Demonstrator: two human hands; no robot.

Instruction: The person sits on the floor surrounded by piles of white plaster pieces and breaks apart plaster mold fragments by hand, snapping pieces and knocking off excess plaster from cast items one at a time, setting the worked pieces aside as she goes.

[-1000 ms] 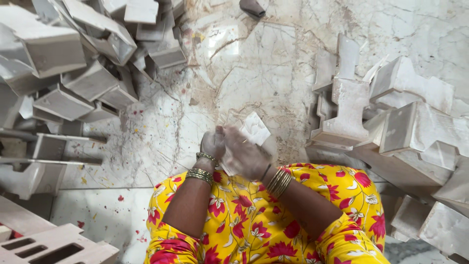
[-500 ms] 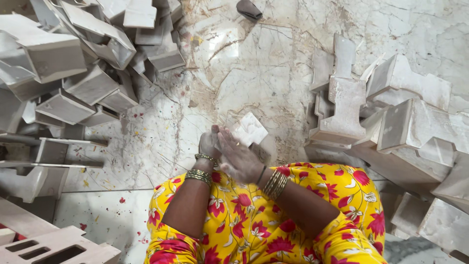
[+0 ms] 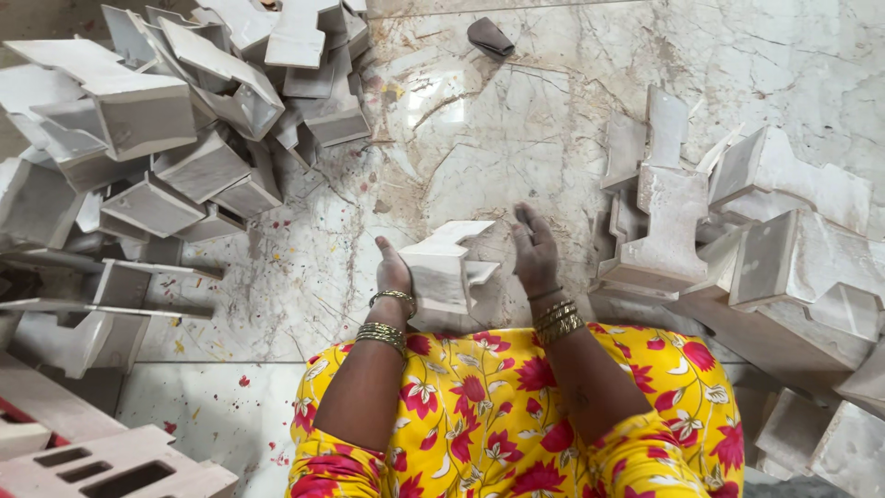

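A: We're looking at the white block (image 3: 442, 267), held up in front of our lap over the marble floor (image 3: 516, 120).

B: Left hand (image 3: 394, 274) is gripping it from the side, thumb up. Right hand (image 3: 535, 249) is hanging flat and loose just beside it, fingers straight, holding nothing.

A: Piles? One heap of blocks (image 3: 166, 120) at our left, another heap (image 3: 737, 240) at our right. Dark rag (image 3: 489, 38) is lying well away.

B: We're judging the grip should stay on the solid faces, not the thin lips; chips look likely. Bring the free palm under before turning.
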